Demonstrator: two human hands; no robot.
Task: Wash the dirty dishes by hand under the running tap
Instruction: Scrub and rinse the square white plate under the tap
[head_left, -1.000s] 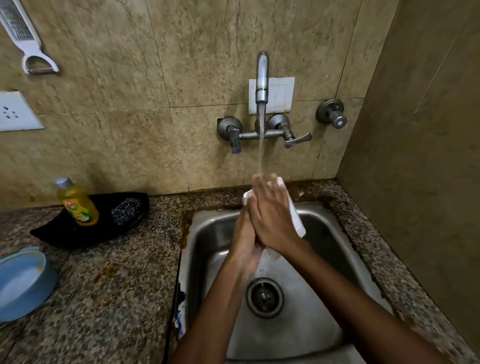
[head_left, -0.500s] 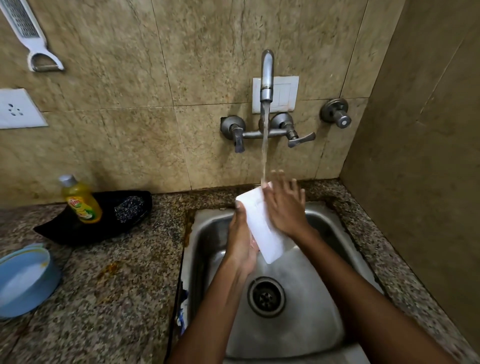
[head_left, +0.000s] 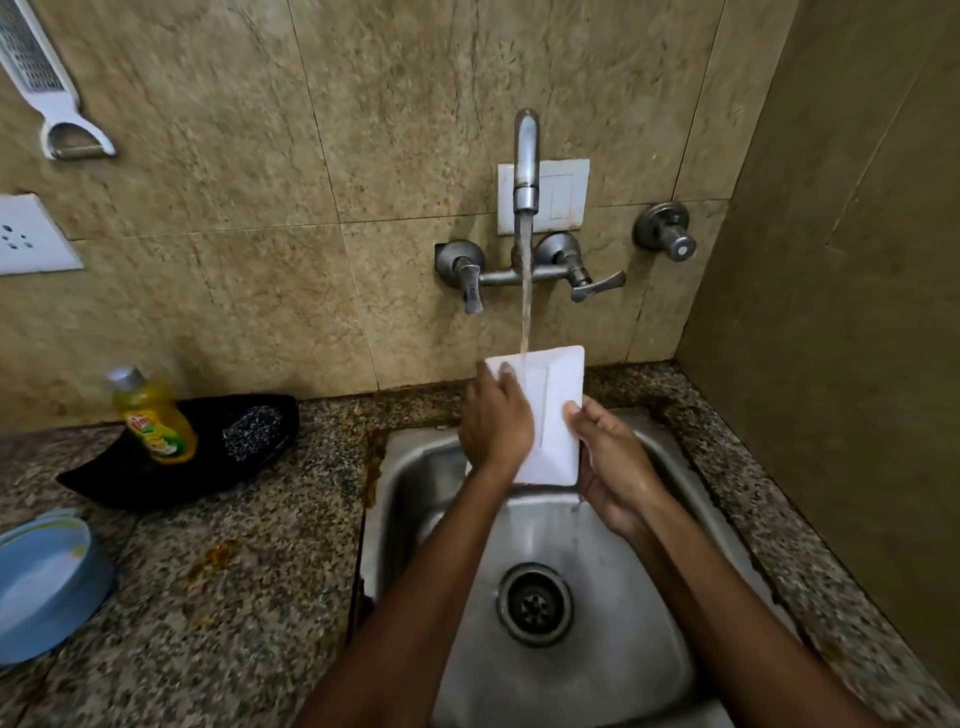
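Rinsing is the step judged to be in hand: a white rectangular dish (head_left: 553, 415), seemingly a small tray with a raised rim, is held nearly upright above the steel sink (head_left: 623, 649), and the stream from the wall tap (head_left: 525, 156) is seen to land on its upper edge and run down its face. The dish is gripped along its left edge by the left hand (head_left: 496, 421), whose fingers are curled over the front face, and is supported at its lower right corner by the right hand (head_left: 610, 467), with the thumb pressed on the front and the fingers wrapped behind; how far those fingers reach behind cannot be told. No foam or dirt can be made out on the visible face, so the wash is judged to be well along for this piece. For the next move, a turn of the dish would be called for so that its other face is brought under the water, with a firm hold kept on the wet, slippery edges. A yellow bottle of dish soap (head_left: 153, 415) and a dark scrubber (head_left: 252, 426) are seen resting on a black tray (head_left: 104, 483) on the granite counter (head_left: 234, 597), well apart from the sink, and a blue bowl (head_left: 41, 587) is seen at the left edge.
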